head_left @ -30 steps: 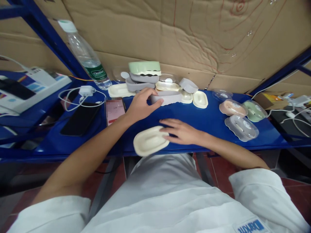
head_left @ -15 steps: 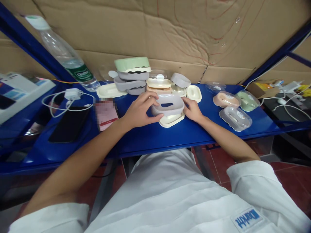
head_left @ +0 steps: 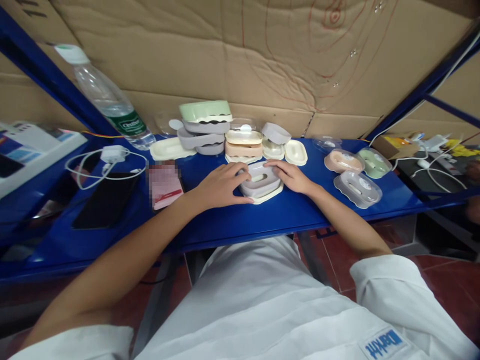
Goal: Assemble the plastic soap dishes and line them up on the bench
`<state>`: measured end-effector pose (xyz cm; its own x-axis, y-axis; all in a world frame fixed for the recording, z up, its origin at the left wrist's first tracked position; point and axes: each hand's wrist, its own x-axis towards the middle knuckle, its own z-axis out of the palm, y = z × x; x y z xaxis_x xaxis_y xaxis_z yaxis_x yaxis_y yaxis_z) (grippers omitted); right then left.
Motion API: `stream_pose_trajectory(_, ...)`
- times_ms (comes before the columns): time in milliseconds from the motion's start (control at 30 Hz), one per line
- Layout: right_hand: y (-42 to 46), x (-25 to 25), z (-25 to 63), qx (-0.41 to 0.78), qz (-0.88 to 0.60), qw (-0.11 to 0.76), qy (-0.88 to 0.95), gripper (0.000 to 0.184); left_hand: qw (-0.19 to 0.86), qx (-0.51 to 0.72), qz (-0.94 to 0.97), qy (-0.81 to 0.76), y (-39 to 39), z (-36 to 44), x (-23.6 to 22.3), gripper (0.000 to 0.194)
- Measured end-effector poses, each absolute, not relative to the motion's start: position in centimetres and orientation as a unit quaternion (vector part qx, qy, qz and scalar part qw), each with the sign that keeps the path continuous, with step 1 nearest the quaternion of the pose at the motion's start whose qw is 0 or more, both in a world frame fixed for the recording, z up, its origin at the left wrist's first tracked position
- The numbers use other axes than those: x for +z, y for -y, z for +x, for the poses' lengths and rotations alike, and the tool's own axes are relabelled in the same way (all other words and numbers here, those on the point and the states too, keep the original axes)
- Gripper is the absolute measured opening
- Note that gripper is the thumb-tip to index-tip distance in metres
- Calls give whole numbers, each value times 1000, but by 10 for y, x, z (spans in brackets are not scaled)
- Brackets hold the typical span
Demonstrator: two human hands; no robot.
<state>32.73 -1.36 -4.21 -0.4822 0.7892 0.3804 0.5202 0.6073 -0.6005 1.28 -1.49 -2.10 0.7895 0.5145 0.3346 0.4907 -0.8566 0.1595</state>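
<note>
A grey soap-dish insert (head_left: 260,181) sits on a cream tray (head_left: 270,195) on the blue table (head_left: 300,210). My left hand (head_left: 221,186) grips the insert's left side, fingers curled around it. On its right side my right hand (head_left: 290,175) presses down, fingers laid over the rim. Behind them stands a pile of grey, green, cream and peach dish parts (head_left: 210,127).
Three finished dishes under clear lids (head_left: 354,186) lie at the right. A water bottle (head_left: 108,100) leans at the back left, with a black phone (head_left: 107,200), a white cable (head_left: 108,157) and a pink card (head_left: 163,184) nearby. Cardboard lines the back wall.
My left hand brought the grey insert from the pile onto the cream tray, which my right hand slid back from the front edge. Both hands now press the two together.
</note>
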Motion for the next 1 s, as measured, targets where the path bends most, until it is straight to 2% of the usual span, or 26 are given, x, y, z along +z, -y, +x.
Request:
stream_pose_trajectory(100, 10, -46, 332, 203, -402, 331, 829, 42, 23, 186, 944, -271, 19, 16, -22, 53)
stream_pose_trajectory(300, 11, -43, 332, 196, -395, 303, 845, 42, 17, 194, 941, -277, 16, 18, -28, 36)
stream_pose_trajectory(367, 14, -42, 331, 196, -383, 276, 859, 52, 2, 189, 939, -287, 12, 15, -30, 37)
stream_pose_trajectory(467, 16, -44, 331, 188, -363, 236, 882, 78, -13, 177, 938, -298, 7, 11, -32, 38)
stream_pose_trajectory(500, 16, -45, 331, 181, -359, 228, 887, 80, -13, 173, 939, -298, 6, 10, -33, 39)
stream_pose_trajectory(733, 18, -40, 332, 135, -372, 220, 892, 63, -4, 170, 939, -299, 8, 10, -31, 50)
stream_pose_trajectory(833, 23, -21, 351, 92, -404, 246, 876, 60, -7, 194, 928, -318, 13, 12, -22, 60)
stream_pose_trajectory(1000, 22, 11, 408, -31, -547, 362, 754, 65, -12, 216, 913, -345, 16, 14, -15, 61)
